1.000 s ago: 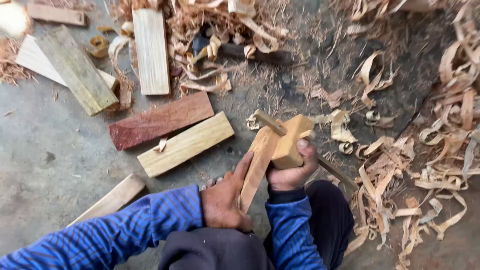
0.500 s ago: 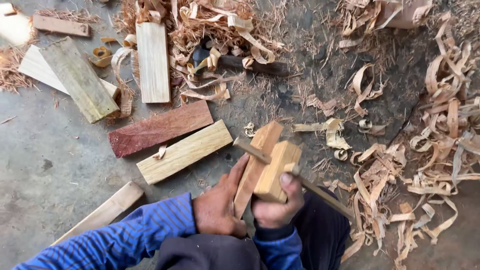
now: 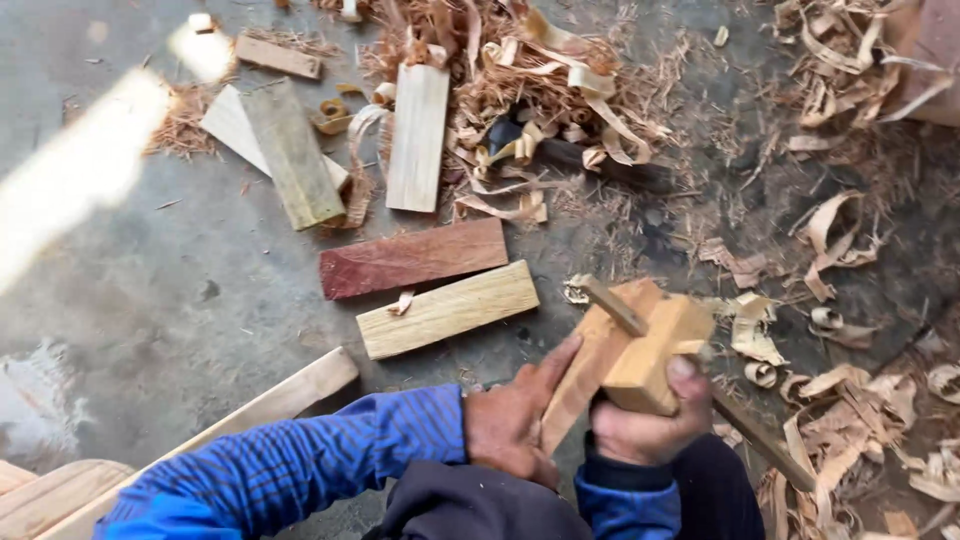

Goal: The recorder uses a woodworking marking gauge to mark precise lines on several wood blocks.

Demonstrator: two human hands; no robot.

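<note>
Right now we've got both hands clamped tight, left hand [image 3: 510, 420] bracing the wooden board [image 3: 590, 365] that tilts up and away to the right, right hand [image 3: 648, 425] gripping the block-bodied wooden tool [image 3: 655, 345] straddling its upper edge.

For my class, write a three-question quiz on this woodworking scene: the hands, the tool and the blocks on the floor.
1. True or false: the right hand grips the pale wooden block tool with a long stick through it.
2. What does the left hand steady?
A. the reddish-brown rectangular wood block
B. the tan wooden plank standing on end
C. a curled wood shaving
3. Fill in: the pale yellow rectangular block lies on the grey concrete floor, just nearer the person than the ____ block.

Key: 1 true; 2 B; 3 reddish-brown.
</note>
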